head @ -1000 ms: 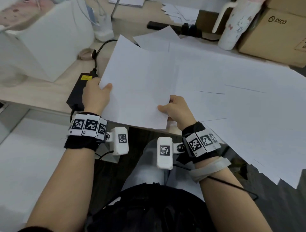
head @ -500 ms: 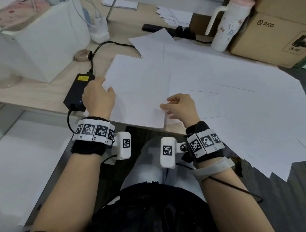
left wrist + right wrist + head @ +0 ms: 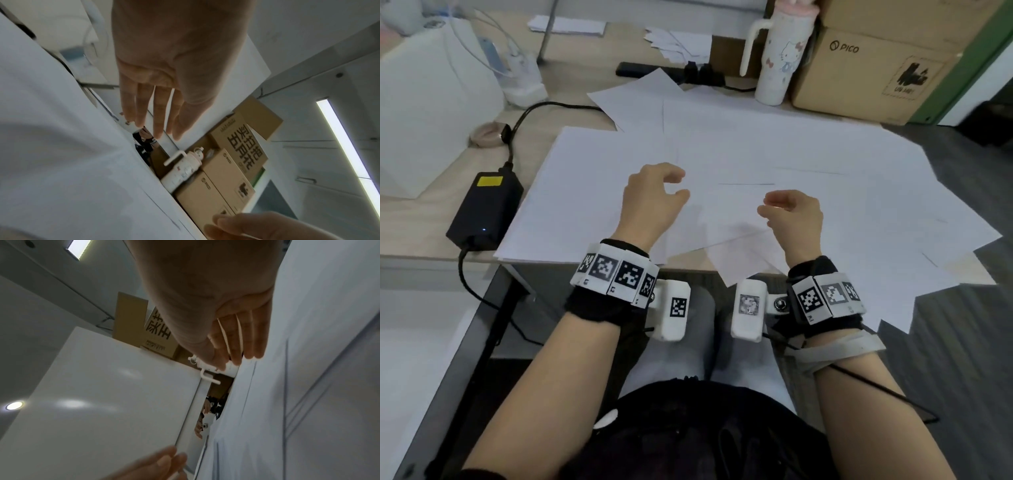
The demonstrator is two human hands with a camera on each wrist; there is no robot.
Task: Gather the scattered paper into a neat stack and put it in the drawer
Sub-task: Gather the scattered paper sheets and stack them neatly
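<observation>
Wood-grain desk (image 3: 424, 209) w/ thin, flat white paper (image 3: 808, 154) sheets fanned loosely across it, overlapping at odd angles; nearest-left sheet (image 3: 585, 195) runs long axis left-right, corners over the front edge. L hand (image 3: 650, 202) & R hand (image 3: 792, 214) sit above the sheets, fingers loosely bent, holding nothing. Matte black power brick (image 3: 486, 209) just left of the paper.

Soft, even overhead light; wide-angle edge bending; blurred, dim wrist views.

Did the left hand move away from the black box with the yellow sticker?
Yes. The left hand has moved rightward, away from the black power adapter, and now hovers empty over the paper.
</observation>
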